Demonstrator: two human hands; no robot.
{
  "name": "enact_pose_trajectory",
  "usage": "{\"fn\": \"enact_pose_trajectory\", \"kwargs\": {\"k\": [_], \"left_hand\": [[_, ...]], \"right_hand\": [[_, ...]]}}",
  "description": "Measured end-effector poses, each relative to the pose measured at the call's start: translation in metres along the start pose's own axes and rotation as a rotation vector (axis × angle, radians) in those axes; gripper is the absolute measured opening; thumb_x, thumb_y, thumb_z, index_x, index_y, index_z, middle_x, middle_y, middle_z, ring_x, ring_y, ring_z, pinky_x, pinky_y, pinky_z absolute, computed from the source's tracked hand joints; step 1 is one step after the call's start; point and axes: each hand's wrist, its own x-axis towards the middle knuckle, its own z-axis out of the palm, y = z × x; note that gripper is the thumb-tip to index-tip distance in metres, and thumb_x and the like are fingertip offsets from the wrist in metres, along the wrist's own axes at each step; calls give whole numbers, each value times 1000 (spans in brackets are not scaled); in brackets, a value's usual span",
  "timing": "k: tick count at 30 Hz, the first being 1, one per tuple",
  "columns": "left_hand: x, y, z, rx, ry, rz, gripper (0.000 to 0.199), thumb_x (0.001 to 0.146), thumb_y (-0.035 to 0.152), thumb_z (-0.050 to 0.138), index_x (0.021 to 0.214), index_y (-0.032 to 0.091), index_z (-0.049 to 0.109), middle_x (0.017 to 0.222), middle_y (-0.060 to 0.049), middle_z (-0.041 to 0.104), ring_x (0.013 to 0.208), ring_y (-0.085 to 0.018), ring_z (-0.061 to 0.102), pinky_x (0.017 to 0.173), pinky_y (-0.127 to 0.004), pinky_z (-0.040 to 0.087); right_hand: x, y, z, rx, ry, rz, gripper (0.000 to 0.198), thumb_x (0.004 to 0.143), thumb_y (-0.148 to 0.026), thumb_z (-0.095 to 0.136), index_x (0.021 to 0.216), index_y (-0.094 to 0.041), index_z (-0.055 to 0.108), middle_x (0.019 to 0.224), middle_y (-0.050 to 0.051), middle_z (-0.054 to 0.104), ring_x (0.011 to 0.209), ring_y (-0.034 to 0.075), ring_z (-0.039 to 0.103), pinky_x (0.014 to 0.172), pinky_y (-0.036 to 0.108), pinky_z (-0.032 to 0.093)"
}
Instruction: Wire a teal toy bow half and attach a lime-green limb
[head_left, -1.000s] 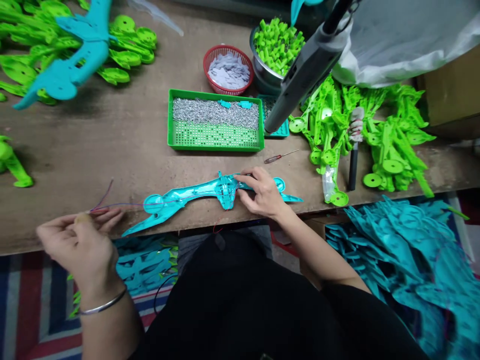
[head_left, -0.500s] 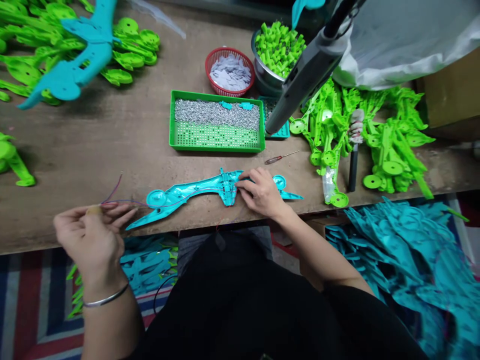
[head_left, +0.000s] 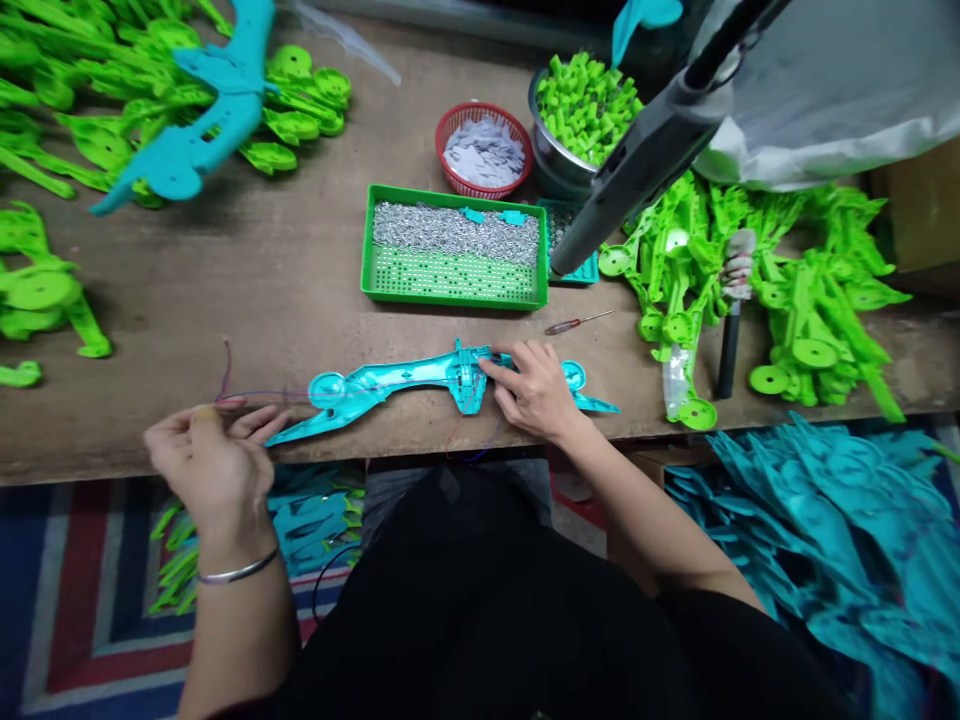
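The left hand (head_left: 206,455) hovers at the counter (head_left: 225,290) edge, thumb and fingers pinching thin wires (head_left: 247,396) (red and purple) that run rightward into a teal plastic part (head_left: 397,382) lying flat. The right hand (head_left: 534,390), palm down, presses curled fingertips on that part's middle.

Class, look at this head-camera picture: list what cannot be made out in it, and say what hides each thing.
- Part of the teal shell, head view: the right hand covers it.
- Wire ends: too thin to follow into the left hand.
- Basket contents: pale scraps, too small to identify.
- Grey tool: top cut off by the frame edge.
- Teal pile: partly cut off by the right edge.
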Motion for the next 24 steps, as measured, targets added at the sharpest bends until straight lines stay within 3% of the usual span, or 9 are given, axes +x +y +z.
{"fn": "enact_pose_trajectory", "kwargs": {"k": [5, 10, 13, 15, 17, 21, 24], "left_hand": [[-8, 3, 5, -114, -23, -69, 19, 81, 18, 55, 91, 22, 40, 70, 6, 61, 53, -12, 63, 52, -26, 57], [-17, 5, 15, -158, -211, -119, 39, 71, 40, 76, 91, 22, 48, 79, 3, 63, 60, -9, 62, 50, -18, 53], [-22, 10, 22, -154, -286, -136, 44, 67, 46, 80, 88, 21, 50, 83, 2, 61, 63, -8, 59, 48, -15, 50], [-28, 14, 27, -161, -320, -114, 44, 68, 48, 80, 87, 20, 51, 81, 3, 57, 64, -7, 56, 48, -15, 47], [-35, 17, 30, -173, -345, -81, 41, 72, 48, 79, 86, 20, 53, 77, 4, 53, 61, -7, 51, 48, -15, 44], [-49, 23, 37, -185, -359, 16, 29, 84, 45, 71, 90, 21, 56, 78, 3, 51, 59, -6, 46, 51, -18, 41], [-59, 25, 39, -108, -342, 214, 20, 92, 41, 63, 93, 22, 56, 91, -1, 54, 75, -11, 55, 66, -23, 49]], "right_hand": [[-12, 10, -4, 20, 61, -12, 31, 89, -19, 53, 115, -18, 72, 112, 11, 69, 89, 24, 53, 75, 39, 37], [-30, 34, -19, 70, 98, -15, 25, 91, -23, 55, 106, -19, 73, 107, 11, 70, 89, 24, 59, 74, 39, 41], [-25, 32, -35, 48, 224, -42, 20, 86, -25, 62, 102, -21, 73, 100, 9, 72, 89, 26, 61, 80, 43, 43], [-9, 15, -42, 131, 316, -58, 21, 83, -23, 66, 103, -23, 72, 99, 8, 74, 92, 27, 64, 86, 47, 45], [17, -12, -43, 298, 311, -50, 24, 85, -21, 66, 108, -24, 71, 102, 7, 75, 97, 26, 66, 93, 47, 47], [75, -77, -26, 720, 59, 63, 38, 90, -37, 65, 126, -25, 63, 121, 9, 73, 113, 28, 66, 101, 53, 48], [106, -114, -13, 1188, -144, 166, 35, 91, -45, 62, 118, -23, 64, 111, 9, 74, 103, 23, 70, 91, 43, 56]]}}
